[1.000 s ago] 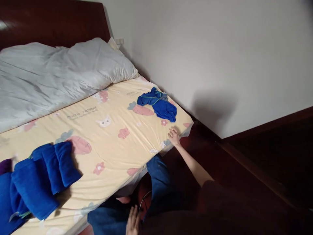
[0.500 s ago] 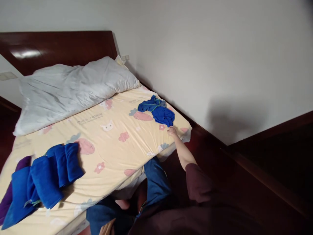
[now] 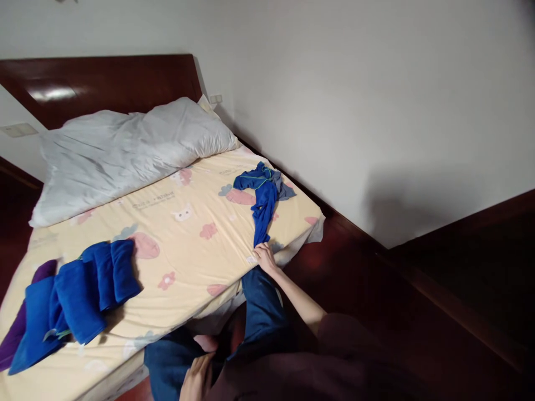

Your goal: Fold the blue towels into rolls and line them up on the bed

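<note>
My right hand [image 3: 265, 257] is closed on the near end of a blue garment [image 3: 262, 196] with green trim and grey lining, stretched out across the yellow cartoon-print bed sheet [image 3: 184, 239] toward the bed's edge. My left hand [image 3: 197, 381] rests low at the frame's bottom on my blue-jeaned leg, fingers bent; what it holds, if anything, is hidden. A stack of folded blue cloths [image 3: 79, 292] lies on the sheet at the left.
A grey-white duvet [image 3: 121, 147] is bunched at the head of the bed, before a dark wooden headboard [image 3: 96, 83]. A purple cloth [image 3: 16, 334] lies under the blue stack. A white wall runs along the bed's far side; dark wood floor lies to the right.
My right hand reached the crumpled blue garment, closed on it and has drawn it toward the bed's near edge, stretching it out. My left hand stayed low by my leg.
</note>
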The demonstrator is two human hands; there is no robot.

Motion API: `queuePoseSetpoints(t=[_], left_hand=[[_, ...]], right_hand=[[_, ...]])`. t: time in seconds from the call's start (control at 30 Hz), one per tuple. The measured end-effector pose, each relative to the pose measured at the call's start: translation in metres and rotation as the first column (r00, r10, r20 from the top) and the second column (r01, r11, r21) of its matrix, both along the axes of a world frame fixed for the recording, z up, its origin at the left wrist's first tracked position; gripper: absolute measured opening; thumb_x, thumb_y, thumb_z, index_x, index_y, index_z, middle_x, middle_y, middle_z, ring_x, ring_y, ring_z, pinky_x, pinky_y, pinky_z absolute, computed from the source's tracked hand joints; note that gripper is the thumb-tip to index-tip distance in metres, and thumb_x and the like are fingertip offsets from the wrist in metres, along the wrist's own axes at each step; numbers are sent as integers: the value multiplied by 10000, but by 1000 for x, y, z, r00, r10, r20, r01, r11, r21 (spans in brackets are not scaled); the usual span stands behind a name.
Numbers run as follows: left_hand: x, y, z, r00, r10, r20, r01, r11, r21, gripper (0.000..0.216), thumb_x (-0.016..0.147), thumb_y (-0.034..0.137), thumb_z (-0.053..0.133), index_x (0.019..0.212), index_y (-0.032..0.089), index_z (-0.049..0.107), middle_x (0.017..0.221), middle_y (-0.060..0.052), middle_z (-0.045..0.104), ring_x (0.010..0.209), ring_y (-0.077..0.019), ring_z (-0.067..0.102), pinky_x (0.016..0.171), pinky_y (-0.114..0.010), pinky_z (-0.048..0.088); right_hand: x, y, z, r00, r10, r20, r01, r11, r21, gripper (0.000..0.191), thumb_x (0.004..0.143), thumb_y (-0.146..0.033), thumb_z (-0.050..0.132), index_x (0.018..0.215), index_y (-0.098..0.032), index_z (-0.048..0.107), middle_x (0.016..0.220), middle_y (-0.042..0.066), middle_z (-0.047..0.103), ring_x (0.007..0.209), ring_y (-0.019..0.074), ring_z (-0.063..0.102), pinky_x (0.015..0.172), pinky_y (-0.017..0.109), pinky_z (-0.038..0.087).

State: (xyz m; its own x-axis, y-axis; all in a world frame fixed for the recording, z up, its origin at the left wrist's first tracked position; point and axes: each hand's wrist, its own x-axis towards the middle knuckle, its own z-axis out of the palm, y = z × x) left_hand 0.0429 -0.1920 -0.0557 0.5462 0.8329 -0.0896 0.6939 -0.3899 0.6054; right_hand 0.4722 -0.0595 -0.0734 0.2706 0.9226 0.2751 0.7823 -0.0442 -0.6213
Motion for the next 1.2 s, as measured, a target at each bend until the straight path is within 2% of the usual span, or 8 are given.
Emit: queuePoseSetpoints(t=[0.13,0.27,0.37,0.57,0.7,0.83,1.03,1.2], left_hand=[[14,22,13,996,-30,84,24,997,74,365,955,332,446,1117,304,772,1055,-99,770,987,-295,742,870,-423,636],[52,35,30,989,-50,136,33,991,129,408,975,290,443,1287,225,698,1249,-122,715,1170,-274,679,1032,-453,570],[72,36,38,979,-36,198,19,996,89,476,947,239,452,1391,230,623,1396,-115,633,1311,-262,598,1127,-468,497],[69,25,40,960,43,276,5,986,-169,538,880,288,538,1411,216,587,1320,-136,676,1224,-282,656,1088,-478,507],[62,16,48,905,189,381,-68,949,-308,453,843,386,628,1253,194,646,1230,-131,715,1153,-297,687,1053,-462,522],[50,7,49,766,371,525,-71,861,-503,468,710,337,699,1147,190,613,1147,-102,712,1066,-274,694,956,-402,557],[34,4,40,394,724,567,35,604,-796,576,601,359,610,1158,217,572,1049,-88,716,877,-252,710,774,-372,570],[38,13,38,282,791,543,-137,593,-793,506,659,395,696,1114,181,636,1055,-89,720,816,-212,694,706,-318,553]], right_hand=[[-68,-41,11,988,59,-145,-53,997,49,185,906,-61,595,882,-206,709,961,56,674,990,230,589,944,360,480],[-141,-89,21,929,158,-333,-163,987,14,216,897,-46,568,906,-237,670,996,23,648,930,202,630,887,335,500],[-181,-121,27,857,240,-456,-246,968,48,236,871,-33,550,880,-244,656,991,18,627,911,182,643,850,312,526],[-195,-142,43,728,363,-582,-389,917,86,131,858,-97,638,881,-206,707,947,24,654,763,134,639,697,243,531],[-195,-142,56,684,391,-617,-427,899,96,83,869,-196,712,933,-199,763,958,50,734,811,162,695,698,252,550],[-213,-146,59,660,475,-582,-498,857,134,107,891,-245,711,952,-206,790,983,63,776,836,177,722,723,263,574],[-239,-148,49,636,518,-571,-537,829,154,181,876,-221,696,1019,-215,806,1017,64,795,805,177,738,720,263,590],[-236,-148,45,642,489,-590,-550,830,90,288,851,-207,681,1116,-214,794,1048,63,798,822,181,734,688,253,587]])
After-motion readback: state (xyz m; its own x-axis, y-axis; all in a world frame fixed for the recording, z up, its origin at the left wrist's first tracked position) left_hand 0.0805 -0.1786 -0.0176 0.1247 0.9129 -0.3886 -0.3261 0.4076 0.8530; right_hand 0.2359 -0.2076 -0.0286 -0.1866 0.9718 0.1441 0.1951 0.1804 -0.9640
